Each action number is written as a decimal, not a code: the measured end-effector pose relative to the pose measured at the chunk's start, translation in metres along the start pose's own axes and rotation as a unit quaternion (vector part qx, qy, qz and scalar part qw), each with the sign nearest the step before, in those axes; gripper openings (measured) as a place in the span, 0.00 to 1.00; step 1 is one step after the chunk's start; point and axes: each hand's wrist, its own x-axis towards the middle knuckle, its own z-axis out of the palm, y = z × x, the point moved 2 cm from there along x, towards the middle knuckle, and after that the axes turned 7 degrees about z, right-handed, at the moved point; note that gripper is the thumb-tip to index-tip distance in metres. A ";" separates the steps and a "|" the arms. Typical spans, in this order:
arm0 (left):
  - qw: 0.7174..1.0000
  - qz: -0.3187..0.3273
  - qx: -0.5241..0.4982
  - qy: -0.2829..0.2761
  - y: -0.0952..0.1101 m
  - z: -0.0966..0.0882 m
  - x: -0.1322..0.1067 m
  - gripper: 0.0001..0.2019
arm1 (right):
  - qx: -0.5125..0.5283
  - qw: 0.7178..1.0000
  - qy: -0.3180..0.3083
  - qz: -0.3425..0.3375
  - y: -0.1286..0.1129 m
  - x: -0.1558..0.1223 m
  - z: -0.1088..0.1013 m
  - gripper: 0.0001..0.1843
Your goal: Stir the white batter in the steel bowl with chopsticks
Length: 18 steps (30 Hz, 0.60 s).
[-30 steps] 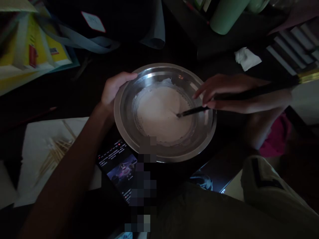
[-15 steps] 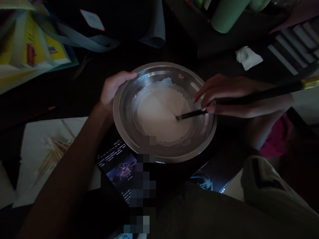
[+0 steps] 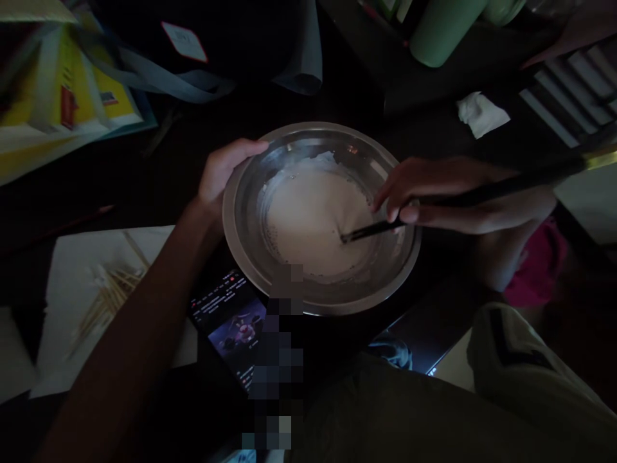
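Note:
A wide stainless steel bowl sits in the middle of the head view, holding a milky pale liquid with small bubbles round its edge. My left hand grips the bowl's left side, thumb on the rim, the other fingers hidden beneath. Over the right rim, my right hand is closed round slim black chopsticks with a gold band near the top; whether one or two, I cannot make out. Their lower tip dips into the liquid and ripples show around it.
A lit phone lies beside the bowl. Cotton swabs rest on white paper at left. Behind are yellow books, a dark bag, a green bottle and crumpled tissue.
The chopstick tip has moved slightly nearer to me in the liquid, and my right hand has shifted a little with it. My left hand keeps its grip on the bowl.

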 end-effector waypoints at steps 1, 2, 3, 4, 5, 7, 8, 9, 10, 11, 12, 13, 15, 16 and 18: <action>1.000 -0.001 -0.003 0.001 0.000 0.000 0.001 0.16 | 0.024 0.999 -0.025 -0.025 -0.002 0.004 0.005 0.12; 1.000 -0.003 -0.005 0.002 0.000 -0.001 0.001 0.16 | 0.035 0.998 -0.037 -0.037 -0.003 0.009 0.011 0.13; 1.000 -0.003 -0.007 0.001 0.000 -0.001 0.001 0.16 | 0.032 0.998 -0.032 -0.034 -0.003 0.013 0.016 0.14; 1.000 -0.005 -0.007 -0.002 0.000 -0.001 0.001 0.16 | 0.020 1.000 -0.014 -0.017 -0.003 0.017 0.020 0.14; 1.000 -0.006 -0.007 -0.006 0.000 -0.001 0.001 0.16 | 0.004 1.000 0.019 0.007 -0.002 0.019 0.022 0.14; 1.000 -0.010 -0.001 -0.016 0.000 0.000 0.000 0.16 | -0.026 0.993 0.102 0.060 0.001 0.016 0.018 0.13; 1.000 -0.012 0.004 -0.018 0.000 0.000 -0.001 0.17 | -0.035 0.986 0.138 0.086 0.003 0.013 0.014 0.12; 1.000 -0.012 0.009 -0.017 0.001 0.001 -0.001 0.17 | -0.036 0.981 0.157 0.107 0.004 0.008 0.008 0.12; 1.000 -0.012 0.013 -0.015 0.001 0.001 -0.002 0.18 | -0.030 0.979 0.157 0.125 0.005 0.004 0.004 0.12; 1.000 -0.009 0.014 -0.011 0.001 0.001 -0.002 0.18 | -0.016 0.983 0.132 0.130 0.006 0.002 0.001 0.13; 1.000 -0.004 0.013 -0.007 0.001 0.001 -0.002 0.17 | 0.002 0.989 0.090 0.119 0.005 0.001 0.000 0.14; 1.000 0.000 0.010 -0.002 0.001 0.002 -0.002 0.17 | 0.021 0.995 0.047 0.088 0.003 0.002 0.002 0.15; 1.000 0.000 0.004 0.003 0.001 0.002 -0.002 0.17 | 0.046 0.999 -0.016 0.019 -0.001 0.008 0.011 0.16; 1.000 -0.002 0.003 0.003 0.001 0.002 -0.002 0.17 | 0.044 0.999 -0.022 -0.002 -0.002 0.012 0.016 0.16; 1.000 -0.004 0.005 -0.006 0.001 0.002 -0.002 0.18 | 0.012 1.000 0.023 0.013 -0.002 0.020 0.024 0.16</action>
